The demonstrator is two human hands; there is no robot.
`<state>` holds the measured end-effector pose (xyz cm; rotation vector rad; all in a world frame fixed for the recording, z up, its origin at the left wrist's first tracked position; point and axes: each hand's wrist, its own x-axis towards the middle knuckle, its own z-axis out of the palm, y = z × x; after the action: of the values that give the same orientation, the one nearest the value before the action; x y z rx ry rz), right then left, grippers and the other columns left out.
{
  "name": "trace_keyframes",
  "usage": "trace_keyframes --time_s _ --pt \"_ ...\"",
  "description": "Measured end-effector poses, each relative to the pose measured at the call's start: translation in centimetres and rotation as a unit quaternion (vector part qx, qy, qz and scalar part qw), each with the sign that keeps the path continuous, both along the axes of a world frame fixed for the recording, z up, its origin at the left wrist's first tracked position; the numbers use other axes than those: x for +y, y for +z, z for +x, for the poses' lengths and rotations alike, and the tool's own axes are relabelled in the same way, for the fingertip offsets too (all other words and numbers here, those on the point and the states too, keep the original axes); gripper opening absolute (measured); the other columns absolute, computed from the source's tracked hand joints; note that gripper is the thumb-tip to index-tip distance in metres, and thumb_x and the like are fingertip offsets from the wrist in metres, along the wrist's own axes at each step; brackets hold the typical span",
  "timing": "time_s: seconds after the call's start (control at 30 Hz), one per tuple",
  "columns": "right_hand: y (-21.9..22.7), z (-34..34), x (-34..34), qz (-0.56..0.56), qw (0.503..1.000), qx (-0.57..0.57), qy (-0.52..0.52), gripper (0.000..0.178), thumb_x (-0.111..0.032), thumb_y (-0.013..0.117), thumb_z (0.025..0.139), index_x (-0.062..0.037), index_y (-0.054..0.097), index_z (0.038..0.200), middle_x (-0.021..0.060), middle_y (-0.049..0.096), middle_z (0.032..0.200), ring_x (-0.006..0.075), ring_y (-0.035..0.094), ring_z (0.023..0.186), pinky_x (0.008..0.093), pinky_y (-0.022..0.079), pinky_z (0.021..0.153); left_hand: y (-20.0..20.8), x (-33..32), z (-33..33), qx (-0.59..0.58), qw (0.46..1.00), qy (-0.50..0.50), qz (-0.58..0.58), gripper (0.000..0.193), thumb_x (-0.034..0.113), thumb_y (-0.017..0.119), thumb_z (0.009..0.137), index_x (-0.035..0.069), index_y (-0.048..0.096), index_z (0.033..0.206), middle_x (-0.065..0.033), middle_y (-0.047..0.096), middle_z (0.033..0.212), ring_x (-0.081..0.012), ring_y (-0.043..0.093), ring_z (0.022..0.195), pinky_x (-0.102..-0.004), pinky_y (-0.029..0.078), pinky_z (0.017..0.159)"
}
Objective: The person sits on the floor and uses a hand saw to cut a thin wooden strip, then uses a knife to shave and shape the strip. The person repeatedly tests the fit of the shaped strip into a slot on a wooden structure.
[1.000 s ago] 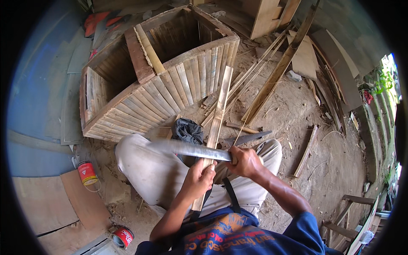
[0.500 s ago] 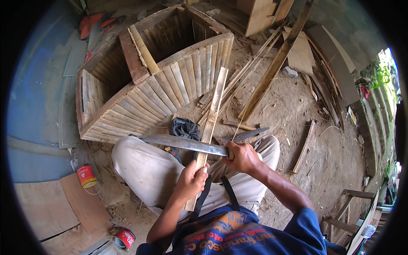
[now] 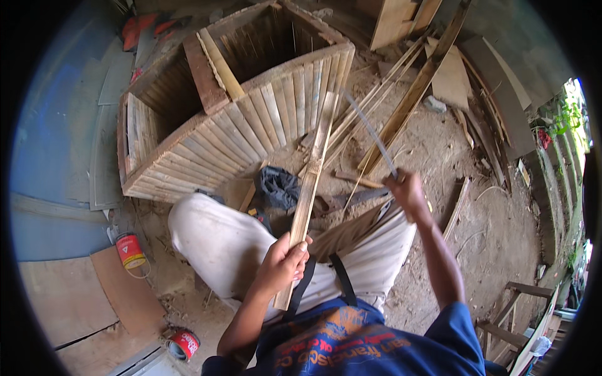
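Observation:
A split bamboo slat [image 3: 306,197] slants up and away from my lap. My left hand [image 3: 286,262] is closed around its lower part. Out to the right, my right hand [image 3: 407,191] grips a long-bladed machete [image 3: 371,127]. The blade points up and to the left, its far end close to the slat's upper end, and is slightly blurred. Whether the blade touches the slat I cannot tell. Beyond the slat stands a curved frame [image 3: 244,135] faced with bamboo strips, with a board and a bamboo piece lying across its top.
Between my legs and the frame lies a black plastic bag [image 3: 278,188]. A dark saw-like blade [image 3: 360,197] rests by my right knee. Long bamboo poles [image 3: 411,103] lean at the upper right. Red cans [image 3: 130,252] stand at the left, near plywood sheets [image 3: 66,301].
The machete has swung from lying across the slat near my left hand to up and right, its blade pointing away. My left hand keeps its hold on the slat.

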<state>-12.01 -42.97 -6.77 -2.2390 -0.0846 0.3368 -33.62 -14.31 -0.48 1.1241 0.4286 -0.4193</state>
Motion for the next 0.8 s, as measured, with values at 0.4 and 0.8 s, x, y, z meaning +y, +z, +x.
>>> trace_keyframes --time_s 0.4,0.8 --pt "-4.6 1.1 0.2 0.068 0.989 0.019 -0.132 0.017 -0.017 0.07 0.085 -0.0032 0.066 0.076 0.0078 0.064 0.065 0.0133 0.058 0.053 0.0304 0.045 0.045 0.8 0.8 -1.4 0.024 0.997 -0.048 -0.056 0.015 0.018 0.052 0.101 0.004 0.049 0.104 0.0005 0.042 0.064 -0.006 0.035 0.046 -0.0228 0.032 0.041" --pt "-15.7 -0.6 5.5 -0.037 0.986 0.027 -0.159 0.038 -0.03 0.07 0.081 0.0057 0.068 0.094 0.0253 0.069 0.084 0.0358 0.07 0.084 0.0436 0.054 0.075 -0.3 3.6 2.4 -0.062 0.966 -0.06 -0.244 0.033 0.038 0.042 0.104 0.008 0.045 0.09 -0.0012 0.039 0.052 -0.0094 0.036 0.033 -0.0238 0.034 0.031"
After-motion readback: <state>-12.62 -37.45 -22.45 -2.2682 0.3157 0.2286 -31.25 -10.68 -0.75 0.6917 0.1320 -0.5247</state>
